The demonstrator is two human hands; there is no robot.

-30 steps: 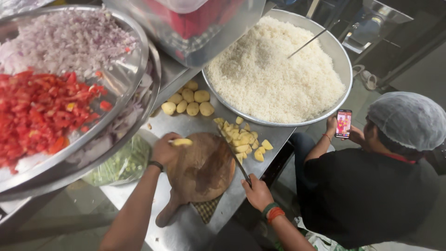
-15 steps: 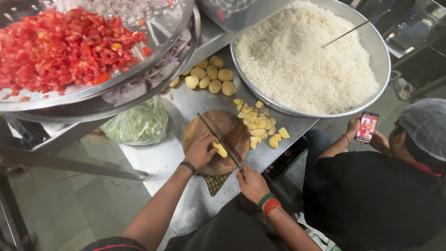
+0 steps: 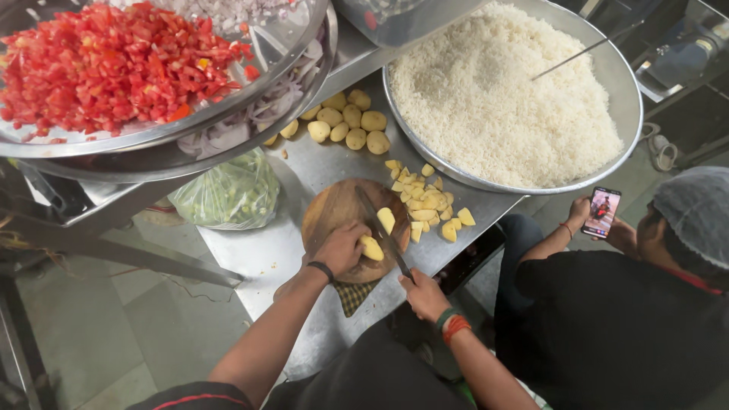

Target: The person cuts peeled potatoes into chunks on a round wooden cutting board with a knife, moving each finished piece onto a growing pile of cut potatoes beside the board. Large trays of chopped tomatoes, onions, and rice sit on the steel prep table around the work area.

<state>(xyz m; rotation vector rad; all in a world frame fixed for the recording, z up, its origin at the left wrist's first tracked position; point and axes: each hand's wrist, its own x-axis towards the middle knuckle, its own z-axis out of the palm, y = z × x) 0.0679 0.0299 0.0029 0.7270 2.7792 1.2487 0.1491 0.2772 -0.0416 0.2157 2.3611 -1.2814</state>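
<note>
1. Two bare hands work at a round wooden cutting board [image 3: 342,220]. The left hand [image 3: 342,247] is curled down on a peeled potato half [image 3: 371,248], fingertips pinning it to the board.
2. The right hand [image 3: 424,294] is closed round the handle of a knife [image 3: 383,231], whose blade runs up and away across the board, just beside the pinned piece.
3. A second cut piece [image 3: 386,220] lies on the board beyond the blade, apart from the left hand.
4. The potato looks firm yet breakable, light, and probably slick where it is peeled; I judge it is best held on its rounded back with the flat face down, fingers kept clear of the edge.
5. Beyond the right hand, a heap of potato chunks [image 3: 425,205] sits on the steel table [image 3: 258,254], near the board.
6. Farther out from the left hand, whole peeled potatoes [image 3: 345,121] lie in a cluster.
7. Past those, a big tray of white rice [image 3: 493,91] and a tray of chopped tomato [image 3: 106,61] stand; a bag of greens [image 3: 228,193] lies left of the board.
8. To the right of the right hand, another person in a hair net [image 3: 695,209] holds a phone [image 3: 604,212].
</note>
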